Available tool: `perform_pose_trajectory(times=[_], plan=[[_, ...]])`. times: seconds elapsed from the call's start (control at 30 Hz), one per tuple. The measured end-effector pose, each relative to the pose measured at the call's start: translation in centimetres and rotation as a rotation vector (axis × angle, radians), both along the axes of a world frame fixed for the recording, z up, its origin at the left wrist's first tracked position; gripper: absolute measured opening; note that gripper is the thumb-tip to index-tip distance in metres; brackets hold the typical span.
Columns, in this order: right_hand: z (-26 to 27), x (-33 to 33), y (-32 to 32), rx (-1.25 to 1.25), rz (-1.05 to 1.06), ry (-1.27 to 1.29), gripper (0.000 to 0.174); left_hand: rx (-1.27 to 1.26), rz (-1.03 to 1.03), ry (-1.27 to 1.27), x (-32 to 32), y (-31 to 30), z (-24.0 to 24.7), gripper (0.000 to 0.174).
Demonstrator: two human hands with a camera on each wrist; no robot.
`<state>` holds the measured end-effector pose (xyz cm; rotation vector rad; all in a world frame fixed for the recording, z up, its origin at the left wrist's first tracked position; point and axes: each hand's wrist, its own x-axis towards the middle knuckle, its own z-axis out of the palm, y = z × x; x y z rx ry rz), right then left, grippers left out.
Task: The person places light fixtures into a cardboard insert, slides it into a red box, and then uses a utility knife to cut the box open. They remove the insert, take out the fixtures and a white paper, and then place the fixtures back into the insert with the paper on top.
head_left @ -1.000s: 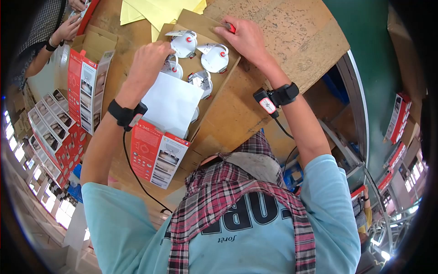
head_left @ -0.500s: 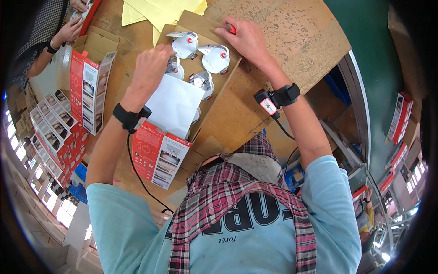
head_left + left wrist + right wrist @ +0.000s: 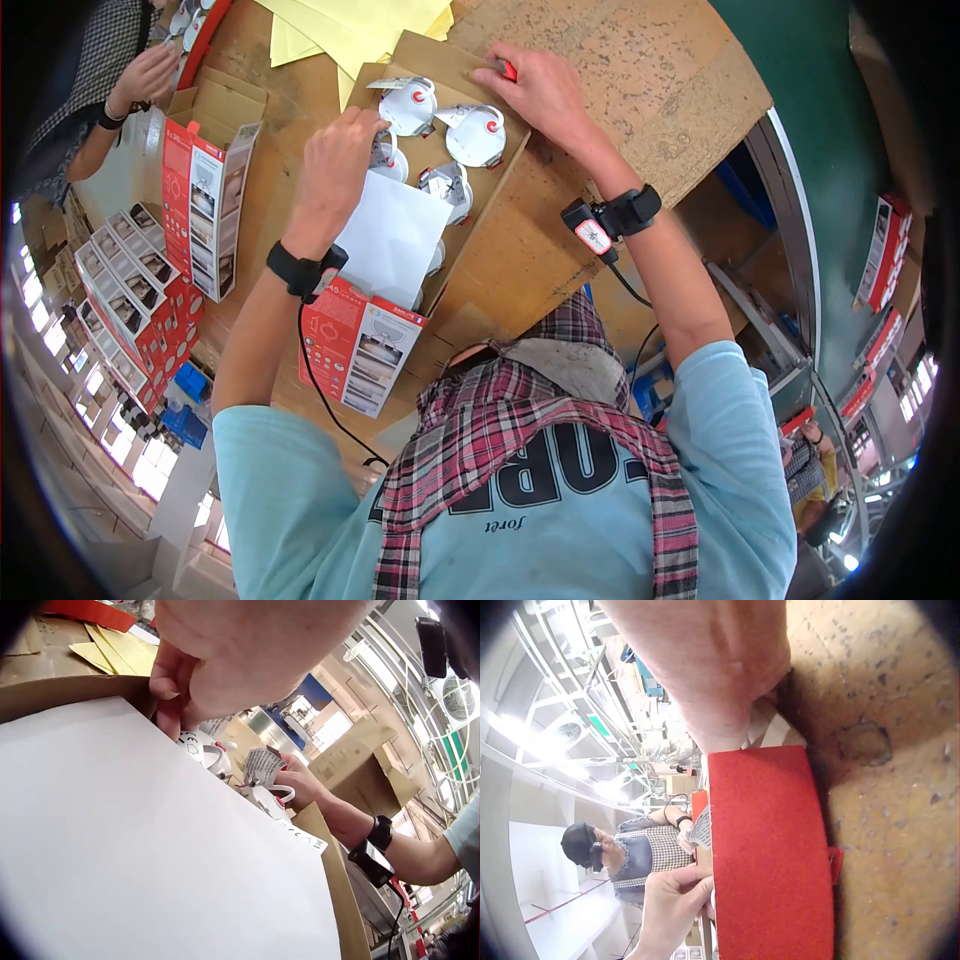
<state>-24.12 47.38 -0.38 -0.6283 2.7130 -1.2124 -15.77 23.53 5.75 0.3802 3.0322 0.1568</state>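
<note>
An open cardboard box (image 3: 492, 178), red printed outside and brown inside, lies before me. Several white round light fittings with red centres and paper tags are in its far part, among them one light fitting (image 3: 474, 137) near the right wall. A white sheet (image 3: 392, 235) covers the near part. My left hand (image 3: 338, 170) reaches over the left wall, its bent fingertips pinching at the edge of a light fitting (image 3: 392, 165), partly hidden under them. At the far right corner my right hand (image 3: 545, 92) grips the box wall, a red bit showing between thumb and finger.
Yellow sheets (image 3: 355, 32) lie beyond the box on the worn wooden table (image 3: 640, 90). A second open box (image 3: 205, 200) stands to the left, beside stacked printed cartons (image 3: 130, 290). Another person's hand (image 3: 148, 75) is at the far left. The table's curved edge runs at right.
The head view has shifted slightly. My left wrist has swung a little rightward and nearer, its fingers staying by the same light fitting. The right hand keeps its place at the box corner.
</note>
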Motion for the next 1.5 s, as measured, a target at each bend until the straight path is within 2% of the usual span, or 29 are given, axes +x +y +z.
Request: perform_pose_trajectory(times=[0.4,0.8,1.0,1.1,1.2,1.27,1.4,1.5], plan=[[0.4,-0.1,0.0,0.010,0.017,-0.052,0.025,-0.079,0.033,-0.002,0.0,0.7,-0.2,0.008],[0.2,-0.2,0.1,0.027,0.032,-0.056,0.024,-0.159,0.007,-0.064,-0.5,0.5,-0.4,0.013],[0.2,-0.1,0.0,0.021,0.031,-0.044,0.024,-0.096,-0.017,-0.136,-1.1,0.3,0.8,0.013],[0.3,-0.1,0.1,0.025,0.029,-0.056,0.024,0.047,0.136,-0.033,-0.3,1.7,2.8,0.014],[0.4,-0.1,0.1,0.014,0.024,-0.051,0.025,0.253,0.174,0.108,0.9,3.1,4.4,0.015],[0.3,0.0,0.1,0.002,0.022,-0.049,0.025,0.293,0.193,0.070,2.8,4.5,4.7,0.014],[0.5,0.0,0.2,0.010,0.036,-0.066,0.025,0.395,0.159,0.037,5.1,6.4,2.3,0.016],[0.1,-0.1,0.1,-0.002,0.034,-0.043,0.026,0.404,0.121,0.086,4.3,6.6,1.2,0.016]])
